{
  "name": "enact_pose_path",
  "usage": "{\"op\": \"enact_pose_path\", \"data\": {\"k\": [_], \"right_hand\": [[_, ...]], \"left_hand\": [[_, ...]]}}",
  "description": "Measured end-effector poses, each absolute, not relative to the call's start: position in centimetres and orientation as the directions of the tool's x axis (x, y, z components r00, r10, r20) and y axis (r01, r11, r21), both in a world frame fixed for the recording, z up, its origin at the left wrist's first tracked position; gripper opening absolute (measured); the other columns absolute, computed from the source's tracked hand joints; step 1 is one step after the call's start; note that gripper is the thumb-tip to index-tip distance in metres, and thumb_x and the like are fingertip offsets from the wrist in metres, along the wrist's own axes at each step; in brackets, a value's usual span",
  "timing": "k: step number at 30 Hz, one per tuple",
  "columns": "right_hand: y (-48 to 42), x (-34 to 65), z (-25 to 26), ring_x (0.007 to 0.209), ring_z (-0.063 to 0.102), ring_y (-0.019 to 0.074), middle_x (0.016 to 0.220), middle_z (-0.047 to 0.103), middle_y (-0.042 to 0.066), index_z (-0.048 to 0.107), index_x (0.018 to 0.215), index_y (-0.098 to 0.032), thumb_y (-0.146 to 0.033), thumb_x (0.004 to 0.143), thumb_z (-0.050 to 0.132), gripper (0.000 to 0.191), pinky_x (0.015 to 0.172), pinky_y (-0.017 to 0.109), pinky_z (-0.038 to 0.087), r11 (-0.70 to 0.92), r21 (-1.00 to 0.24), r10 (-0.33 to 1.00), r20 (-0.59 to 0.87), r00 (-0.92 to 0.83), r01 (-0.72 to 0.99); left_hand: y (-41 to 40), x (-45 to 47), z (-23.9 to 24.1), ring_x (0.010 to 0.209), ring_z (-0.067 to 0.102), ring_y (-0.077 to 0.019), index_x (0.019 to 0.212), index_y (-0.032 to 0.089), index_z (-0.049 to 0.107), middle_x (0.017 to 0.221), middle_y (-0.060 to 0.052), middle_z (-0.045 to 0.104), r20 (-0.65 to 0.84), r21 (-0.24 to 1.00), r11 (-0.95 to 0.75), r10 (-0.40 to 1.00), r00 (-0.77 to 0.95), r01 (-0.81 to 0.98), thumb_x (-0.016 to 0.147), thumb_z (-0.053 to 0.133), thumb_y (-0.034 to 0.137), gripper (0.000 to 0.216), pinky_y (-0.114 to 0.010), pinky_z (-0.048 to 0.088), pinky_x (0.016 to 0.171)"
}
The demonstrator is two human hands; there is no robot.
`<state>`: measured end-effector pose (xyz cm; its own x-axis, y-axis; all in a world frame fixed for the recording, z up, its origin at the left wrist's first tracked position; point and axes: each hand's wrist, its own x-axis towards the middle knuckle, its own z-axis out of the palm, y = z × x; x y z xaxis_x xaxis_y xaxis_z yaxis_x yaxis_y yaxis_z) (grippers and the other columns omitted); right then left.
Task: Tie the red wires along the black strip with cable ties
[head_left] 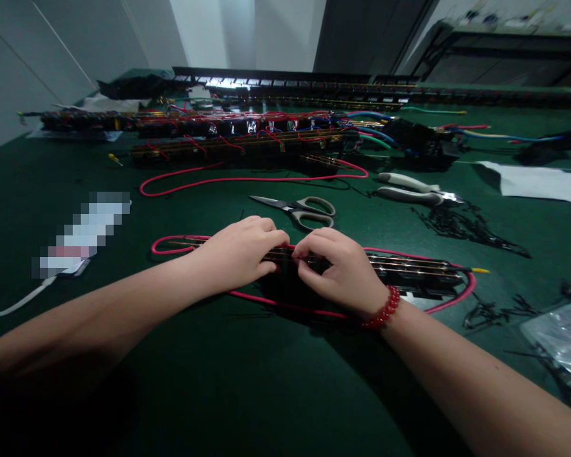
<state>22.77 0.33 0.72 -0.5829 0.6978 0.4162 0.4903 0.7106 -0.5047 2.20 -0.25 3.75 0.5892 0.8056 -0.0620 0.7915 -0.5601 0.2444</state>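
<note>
A long black segmented assembly (413,274) with thin copper-coloured rods lies across the green table before me. A thick red cable (450,302) loops around it, ending in a yellow tip (480,271) at the right. My left hand (240,251) grips the assembly near its middle, thumb on the near side and fingers over the far side. Just to its right, my right hand (337,263) is closed in a pinch at the assembly, a red bead bracelet on its wrist. What sits between those fingertips is too small to make out.
Beyond my hands lie scissors (297,208) and grey-handled pliers (412,189). Thin black ties (461,230) are heaped at the right, near a clear plastic bag (564,336). A blurred-out object with a white cord (21,304) lies left. Wired black assemblies (238,143) span the back.
</note>
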Motion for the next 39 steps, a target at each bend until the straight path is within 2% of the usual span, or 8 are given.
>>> {"op": "enact_pose_path", "data": {"k": [13, 19, 25, 31, 35, 39], "right_hand": [[0.2, 22.8, 0.8, 0.076, 0.059, 0.0183, 0.079, 0.067, 0.004, 0.063, 0.078, -0.02, -0.016, 0.078, 0.057, 0.007, 0.069, 0.031, 0.045, 0.728, -0.474, 0.681, 0.42, -0.6, 0.496], [0.2, 22.9, 0.7, 0.076, 0.058, 0.0186, 0.079, 0.067, 0.004, 0.063, 0.08, -0.021, -0.017, 0.079, 0.057, 0.007, 0.069, 0.032, 0.045, 0.733, -0.461, 0.677, 0.42, -0.605, 0.501], [0.2, 22.9, 0.8, 0.075, 0.058, 0.0186, 0.079, 0.066, 0.005, 0.063, 0.078, -0.02, -0.017, 0.079, 0.057, 0.007, 0.068, 0.031, 0.045, 0.739, -0.442, 0.672, 0.422, -0.609, 0.509], [0.2, 22.9, 0.5, 0.075, 0.058, 0.0188, 0.079, 0.067, 0.006, 0.067, 0.079, -0.019, -0.018, 0.082, 0.055, 0.011, 0.068, 0.032, 0.046, 0.755, -0.431, 0.654, 0.445, -0.612, 0.494], [0.3, 22.8, 0.4, 0.077, 0.059, 0.0188, 0.081, 0.068, 0.006, 0.067, 0.078, -0.02, -0.018, 0.083, 0.056, 0.013, 0.069, 0.032, 0.047, 0.751, -0.435, 0.659, 0.446, -0.606, 0.497], [0.3, 22.7, 0.4, 0.079, 0.06, 0.0189, 0.083, 0.069, 0.005, 0.069, 0.079, -0.021, -0.018, 0.085, 0.056, 0.014, 0.071, 0.032, 0.047, 0.748, -0.441, 0.662, 0.442, -0.605, 0.496]], "left_hand": [[-0.1, 2.1, 3.9, 0.11, 0.055, -0.0262, 0.11, 0.02, 0.062, 0.111, -0.008, 0.061, -0.072, 0.279, -0.574, 0.787, 0.612, 0.77, 0.085, 0.058, 0.027, 0.026, -0.04, 0.045, 0.095], [0.1, 2.4, 3.8, 0.096, 0.058, -0.025, 0.099, 0.018, 0.059, 0.096, -0.007, 0.065, -0.061, 0.242, -0.631, 0.749, 0.66, 0.737, 0.084, 0.052, 0.025, 0.018, -0.038, 0.046, 0.085], [0.2, 2.6, 3.6, 0.088, 0.061, -0.0254, 0.094, 0.019, 0.054, 0.091, -0.007, 0.066, -0.062, 0.24, -0.625, 0.754, 0.654, 0.743, 0.082, 0.052, 0.029, 0.016, -0.038, 0.046, 0.078], [0.2, 2.4, 3.0, 0.092, 0.062, -0.026, 0.104, 0.02, 0.054, 0.096, -0.006, 0.067, -0.046, 0.316, -0.566, 0.792, 0.608, 0.761, 0.081, 0.055, 0.031, 0.025, -0.039, 0.046, 0.081], [0.1, 2.4, 2.7, 0.098, 0.062, -0.0263, 0.109, 0.02, 0.054, 0.104, -0.007, 0.068, -0.031, 0.402, -0.514, 0.819, 0.573, 0.757, 0.081, 0.054, 0.03, 0.029, -0.041, 0.047, 0.086], [0.2, 2.5, 3.1, 0.099, 0.065, -0.0242, 0.116, 0.021, 0.052, 0.107, -0.006, 0.068, -0.054, 0.529, -0.425, 0.848, 0.528, 0.735, 0.081, 0.058, 0.032, 0.037, -0.038, 0.05, 0.084]]}}
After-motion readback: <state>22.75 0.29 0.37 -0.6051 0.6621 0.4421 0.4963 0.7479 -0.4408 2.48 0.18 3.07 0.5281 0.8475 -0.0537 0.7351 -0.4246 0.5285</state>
